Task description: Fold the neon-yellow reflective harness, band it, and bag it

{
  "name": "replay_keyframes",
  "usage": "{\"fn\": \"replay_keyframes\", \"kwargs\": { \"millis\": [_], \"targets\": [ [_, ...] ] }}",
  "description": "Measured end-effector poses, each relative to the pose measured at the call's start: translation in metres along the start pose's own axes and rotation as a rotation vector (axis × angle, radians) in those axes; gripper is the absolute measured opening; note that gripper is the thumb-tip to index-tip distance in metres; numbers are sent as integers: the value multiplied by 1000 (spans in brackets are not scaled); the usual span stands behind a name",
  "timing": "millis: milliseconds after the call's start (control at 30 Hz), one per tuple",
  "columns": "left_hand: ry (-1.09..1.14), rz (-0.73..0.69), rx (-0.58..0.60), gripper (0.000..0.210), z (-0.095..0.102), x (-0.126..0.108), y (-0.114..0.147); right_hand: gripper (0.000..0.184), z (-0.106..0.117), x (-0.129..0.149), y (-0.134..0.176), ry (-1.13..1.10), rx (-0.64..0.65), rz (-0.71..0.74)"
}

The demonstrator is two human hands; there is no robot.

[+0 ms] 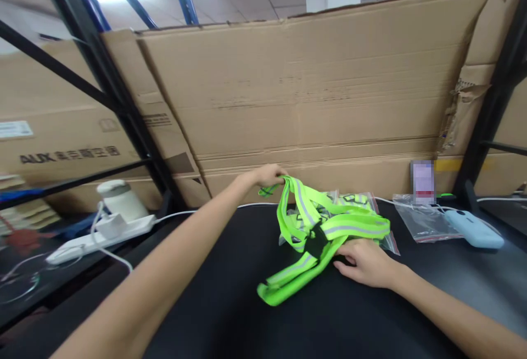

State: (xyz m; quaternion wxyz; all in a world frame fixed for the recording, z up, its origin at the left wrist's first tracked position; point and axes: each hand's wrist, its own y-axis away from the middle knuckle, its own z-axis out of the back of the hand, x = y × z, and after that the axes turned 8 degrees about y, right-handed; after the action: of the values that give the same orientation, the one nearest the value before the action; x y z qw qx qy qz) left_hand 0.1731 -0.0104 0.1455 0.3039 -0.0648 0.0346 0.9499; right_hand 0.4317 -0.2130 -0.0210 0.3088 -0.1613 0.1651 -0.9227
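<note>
My left hand [269,175] pinches the green strap [325,227] raised over the black table [214,293]; my right hand [366,263] presses it flat, open; I should pull gently, avoiding tangles.

One camera only — it rides on my head, looking forward and slightly down across the black flat tabletop [230,293]. It sits close: my forearms run in from the bottom edge. Ahead, it faces a broad brown cardboard sheet [308,84] — ceiling panels show above, perhaps stretched by a wide lens.
</note>
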Motion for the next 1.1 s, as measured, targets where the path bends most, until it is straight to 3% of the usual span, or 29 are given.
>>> {"fn": "replay_keyframes", "kwargs": {
  "millis": [67,167,267,333,400,467,533,600,733,833,967,1100],
  "targets": [
    [-62,40,-32,20,-18,1,-2,14,0,2,0,24,-17,14],
    [-142,118,-158,34,-29,-4,-1,23,0,6,2,57,-69,35],
    [-174,166,-280,34,-29,-17,7,39,3,11,5,102,-249,130],
    [-162,170,-301,29,-31,-30,22,41,9,15,6,126,-397,211],
    [-131,140,-270,23,-39,-47,47,41,16,19,8,141,-497,241],
    [-81,85,-203,34,-55,-66,82,40,22,22,9,159,-527,236],
    [54,22,-85,44,-78,-80,122,55,24,25,9,188,-468,257],
    [141,-59,-65,44,-104,-85,159,70,21,30,8,218,-331,319],
    [213,-118,-224,24,-147,-65,210,64,6,42,1,217,-60,409],
    [219,-94,-360,35,-165,-38,232,58,-5,47,-6,220,11,413],
    [207,-9,-389,30,-171,-7,249,67,-8,41,-10,251,-98,419],
    [247,36,-323,25,-164,13,253,55,-1,23,-8,-86,-330,178]
  ]
}}
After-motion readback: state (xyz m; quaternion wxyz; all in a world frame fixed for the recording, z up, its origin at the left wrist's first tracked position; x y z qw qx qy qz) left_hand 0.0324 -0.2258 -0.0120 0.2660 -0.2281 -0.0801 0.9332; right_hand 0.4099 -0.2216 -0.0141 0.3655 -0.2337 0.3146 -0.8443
